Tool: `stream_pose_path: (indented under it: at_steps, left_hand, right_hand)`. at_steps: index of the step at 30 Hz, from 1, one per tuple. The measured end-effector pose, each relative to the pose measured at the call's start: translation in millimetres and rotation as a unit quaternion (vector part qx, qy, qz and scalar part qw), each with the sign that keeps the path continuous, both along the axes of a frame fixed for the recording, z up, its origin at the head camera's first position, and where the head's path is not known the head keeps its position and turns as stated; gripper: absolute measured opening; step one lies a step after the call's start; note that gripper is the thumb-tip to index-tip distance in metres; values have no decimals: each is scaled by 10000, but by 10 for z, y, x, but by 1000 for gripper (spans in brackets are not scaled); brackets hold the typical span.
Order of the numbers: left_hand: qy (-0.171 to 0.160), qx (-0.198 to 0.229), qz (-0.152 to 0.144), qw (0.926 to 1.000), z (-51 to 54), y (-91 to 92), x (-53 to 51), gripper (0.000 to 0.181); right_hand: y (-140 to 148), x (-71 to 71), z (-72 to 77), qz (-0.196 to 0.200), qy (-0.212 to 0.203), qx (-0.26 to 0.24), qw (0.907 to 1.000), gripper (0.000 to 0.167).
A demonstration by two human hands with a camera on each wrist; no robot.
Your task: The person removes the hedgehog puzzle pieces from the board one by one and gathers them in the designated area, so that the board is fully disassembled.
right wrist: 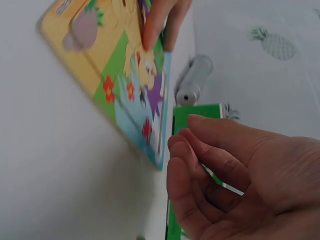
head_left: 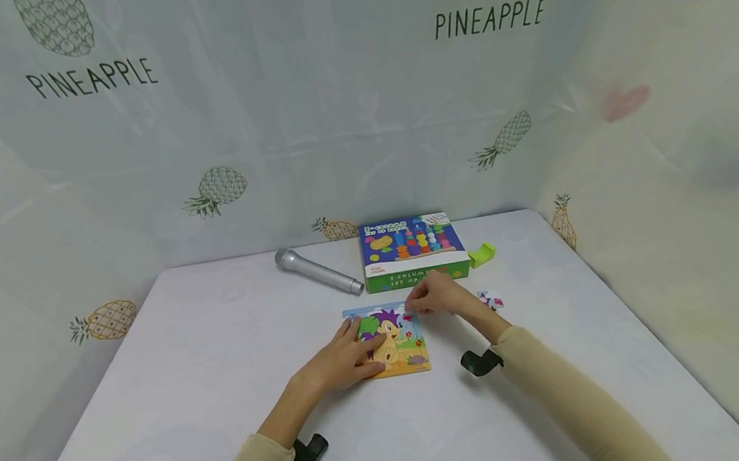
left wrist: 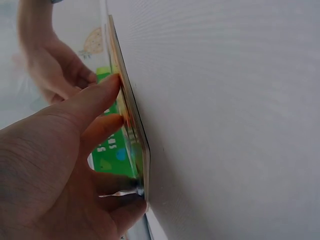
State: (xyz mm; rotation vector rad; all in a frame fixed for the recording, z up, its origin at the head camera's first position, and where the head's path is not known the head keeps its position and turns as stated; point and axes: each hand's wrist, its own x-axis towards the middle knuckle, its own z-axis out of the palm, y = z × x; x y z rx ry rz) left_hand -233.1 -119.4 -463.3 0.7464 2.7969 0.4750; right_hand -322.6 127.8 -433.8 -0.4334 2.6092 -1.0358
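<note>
A jigsaw puzzle board (head_left: pixel 415 362) with a purple-haired hedgehog picture lies on the table. My left hand (head_left: pixel 342 359) rests on its left part, fingers spread and pressing the surface. In the left wrist view, the left thumb and fingers (left wrist: pixel 100 95) touch the thin board (left wrist: pixel 131 102) from above. My right hand (head_left: pixel 439 294) is at the board's upper right corner, its fingers bent loosely toward the thumb. Nothing shows between those fingers in the right wrist view, where the hand (right wrist: pixel 225 175) is apart from the board (right wrist: pixel 107 65). A small printed puzzle piece (head_left: pixel 491 300) lies beside the right wrist.
Behind the puzzle stands a blue and green game box (head_left: pixel 414 248). A grey toy microphone (head_left: pixel 320 272) lies to its left, and a lime-green folded object (head_left: pixel 482 254) to its right. A pineapple-print curtain (head_left: pixel 332 115) rises behind the white table (head_left: pixel 220 349).
</note>
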Motion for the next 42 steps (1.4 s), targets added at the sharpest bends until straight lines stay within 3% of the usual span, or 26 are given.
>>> stream_pose_path:
  at_steps: [12, 27, 37, 42]
  left_hand:
    - [7, 69, 129, 9999, 9, -71, 32, 61]
    - [134, 14, 81, 9999, 45, -59, 51, 58]
    - [-44, 48, 166, 9998, 39, -70, 66, 57]
    - [-107, 61, 183, 9998, 56, -69, 65, 56]
  right_hand:
    - [-418, -4, -95, 253, -315, -278, 9988, 20]
    - [-610, -38, -90, -51, -817, -687, 9943, 22]
    - [-644, -15, -64, -170, -1354, -1050, 9851, 23]
    - [-627, -53, -127, -334, -1918, -1622, 9674, 23]
